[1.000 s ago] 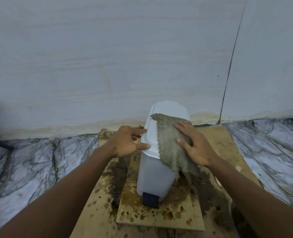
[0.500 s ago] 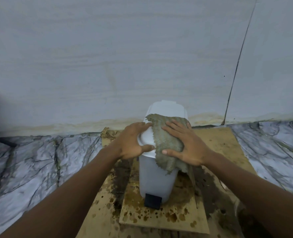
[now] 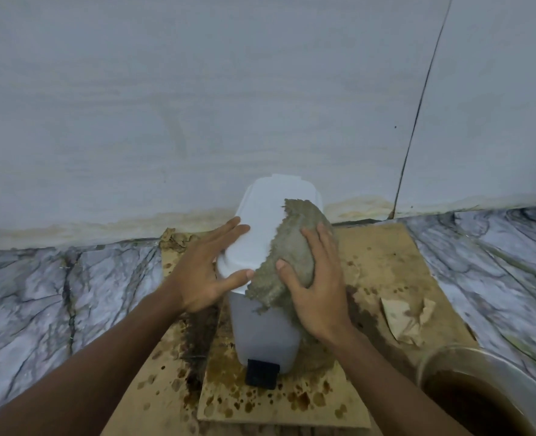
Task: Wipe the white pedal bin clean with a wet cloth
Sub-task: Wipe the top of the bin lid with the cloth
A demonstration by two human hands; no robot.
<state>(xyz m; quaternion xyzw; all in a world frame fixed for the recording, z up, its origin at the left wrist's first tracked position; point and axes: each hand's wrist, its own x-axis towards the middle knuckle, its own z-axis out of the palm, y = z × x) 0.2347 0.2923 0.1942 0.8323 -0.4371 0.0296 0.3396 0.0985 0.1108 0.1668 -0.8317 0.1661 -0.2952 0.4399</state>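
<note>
White pedal bin (image 3: 262,225) upright at frame centre on spotted cardboard (image 3: 383,265), back close to the wall, lid closed, black pedal (image 3: 262,372) facing the camera. Left-hand grip (image 3: 203,273) wide, fingers straight and spread; touches the lid's left edge, thumb along its front rim, holding nothing. Right-hand grip (image 3: 318,287) also wide, palm and spread fingers pressing the grey-green wet cloth (image 3: 290,247) flat onto the lid's right half; cloth hangs down over the front right corner. Metal bowl (image 3: 433,357) of brown liquid at lower right.

text: none readable | labels: none | numbers: none
</note>
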